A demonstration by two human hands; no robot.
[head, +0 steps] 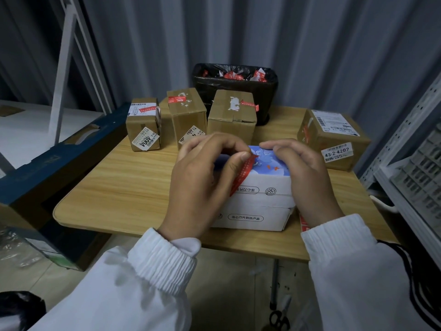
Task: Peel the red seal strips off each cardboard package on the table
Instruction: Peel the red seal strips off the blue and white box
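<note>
Two white packages with blue printed tops are stacked [260, 199] at the table's near edge. My left hand [202, 185] pinches a red seal strip [243, 172] that is partly lifted off the upper package. My right hand [303, 175] rests on the stack's right side, fingers curled over the top edge. Behind stand three brown cardboard boxes [143, 123] [187, 115] [232, 115], each with a red strip on top. A fourth brown box [334, 139] with a red strip sits at the right.
A black-lined bin [235, 89] holding several peeled red strips stands at the table's [124, 187] far edge. A dark blue carton [47, 168] lies left. Grey shelving and a crate [420, 168] are at right. Scissors [279, 318] lie on the floor below.
</note>
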